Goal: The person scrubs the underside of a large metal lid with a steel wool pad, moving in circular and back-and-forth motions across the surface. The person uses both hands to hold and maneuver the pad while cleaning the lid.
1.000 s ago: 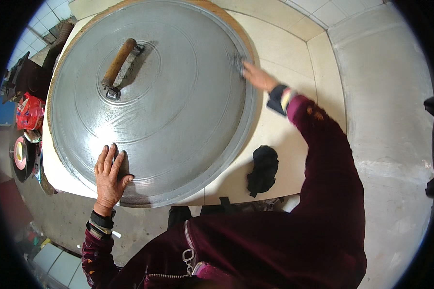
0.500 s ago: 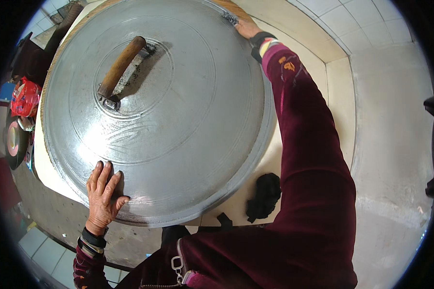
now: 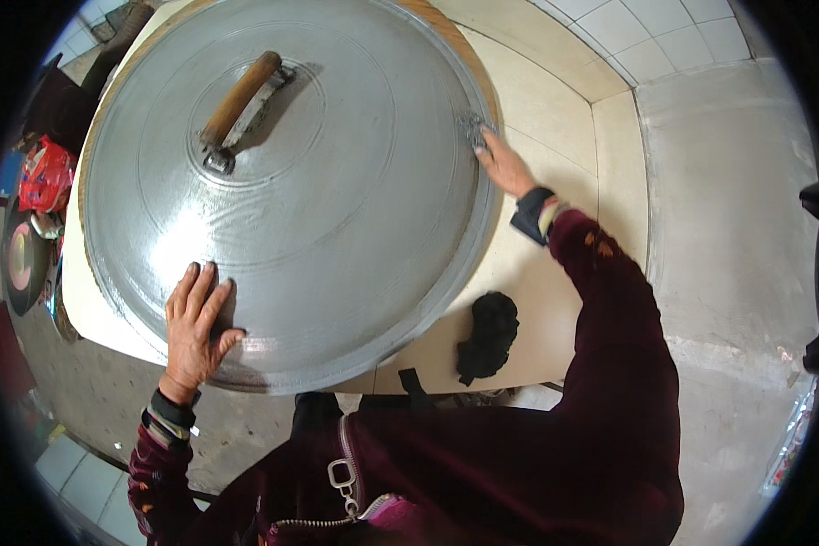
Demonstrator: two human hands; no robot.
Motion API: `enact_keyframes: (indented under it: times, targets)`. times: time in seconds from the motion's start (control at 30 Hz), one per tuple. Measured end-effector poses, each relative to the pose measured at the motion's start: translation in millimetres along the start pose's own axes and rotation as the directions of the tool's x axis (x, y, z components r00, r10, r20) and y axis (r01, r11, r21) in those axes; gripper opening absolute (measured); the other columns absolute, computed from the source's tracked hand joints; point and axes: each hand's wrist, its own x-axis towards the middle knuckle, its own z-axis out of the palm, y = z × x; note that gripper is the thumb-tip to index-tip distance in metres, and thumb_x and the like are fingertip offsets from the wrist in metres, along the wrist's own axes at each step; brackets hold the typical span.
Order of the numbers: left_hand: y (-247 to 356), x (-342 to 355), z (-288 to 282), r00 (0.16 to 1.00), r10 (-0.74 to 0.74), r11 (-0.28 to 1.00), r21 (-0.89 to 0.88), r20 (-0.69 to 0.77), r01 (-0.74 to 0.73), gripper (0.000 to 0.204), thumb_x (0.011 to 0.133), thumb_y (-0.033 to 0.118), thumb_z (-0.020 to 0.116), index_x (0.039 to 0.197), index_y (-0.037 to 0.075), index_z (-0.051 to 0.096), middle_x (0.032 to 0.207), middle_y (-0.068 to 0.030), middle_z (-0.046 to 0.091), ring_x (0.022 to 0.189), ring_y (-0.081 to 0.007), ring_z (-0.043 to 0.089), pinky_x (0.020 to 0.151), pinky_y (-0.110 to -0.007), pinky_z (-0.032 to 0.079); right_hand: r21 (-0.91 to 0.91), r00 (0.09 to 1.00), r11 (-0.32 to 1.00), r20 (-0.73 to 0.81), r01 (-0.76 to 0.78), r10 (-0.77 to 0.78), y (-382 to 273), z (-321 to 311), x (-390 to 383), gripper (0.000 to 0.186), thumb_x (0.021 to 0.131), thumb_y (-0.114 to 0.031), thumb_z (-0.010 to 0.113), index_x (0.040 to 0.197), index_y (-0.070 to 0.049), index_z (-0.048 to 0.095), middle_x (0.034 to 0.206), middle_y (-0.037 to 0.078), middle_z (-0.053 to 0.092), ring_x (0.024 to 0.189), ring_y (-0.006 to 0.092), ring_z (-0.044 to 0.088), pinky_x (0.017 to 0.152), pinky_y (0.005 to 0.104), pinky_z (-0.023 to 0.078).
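A large round metal lid (image 3: 337, 264) with a wooden handle (image 3: 241, 96) fills the middle of the view, lying on a wooden rim. My left hand (image 3: 197, 326) rests on its lower left part, fingers spread and open, holding nothing. At the lid's right edge my right hand (image 3: 505, 166) presses a silvery metal scourer (image 3: 471, 127) against the surface, fingertips on it. A crumpled black cloth-like item (image 3: 488, 335) lies on the tiled surface below the lid's right side.
The lid sits on a cream tiled counter (image 3: 546, 146) with tiled wall (image 3: 637, 36) behind. To the left are a red plastic bag (image 3: 45, 177), dark pots and a pan (image 3: 20, 264). A pale panel (image 3: 728, 227) stands at the right, concrete floor (image 3: 82, 391) below.
My right hand with the scourer went up along the lid's right rim, then came back down toward me. My left hand stays on the lid. The view shifted slightly.
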Motion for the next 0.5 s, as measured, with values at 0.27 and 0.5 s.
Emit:
enact_keyframes:
  times: [0.27,0.5]
  targets:
    - [-3.5,-4.1,0.7,0.997,0.053,0.999,-0.004,-0.056,-0.053,0.072,0.086,0.058,0.06,0.142,0.015,0.049,0.155,-0.0095,0.037,0.144,-0.0344,0.03,0.112,-0.048,0.029,-0.107,0.927,0.927,0.147,0.361,-0.344,-189.6,29.2,-125.2,0.066,0.093,-0.013,0.058,0.153,-0.011,0.031,0.159,0.016,0.024,0.147,0.033,0.025,0.118,0.0469,0.024]
    - [-5.1,-8.5,2.8,0.996,0.04,0.998,-0.054,-0.084,-0.044,0.072,0.082,0.051,0.068,0.143,0.018,0.048,0.155,-0.0074,0.036,0.144,-0.0326,0.03,0.114,-0.049,0.029,-0.197,0.87,0.852,0.008,0.485,-0.493,-251.9,43.6,46.0,0.057,0.096,-0.022,0.052,0.15,-0.012,0.037,0.154,0.015,0.037,0.143,0.0302,0.034,0.115,0.0483,0.027]
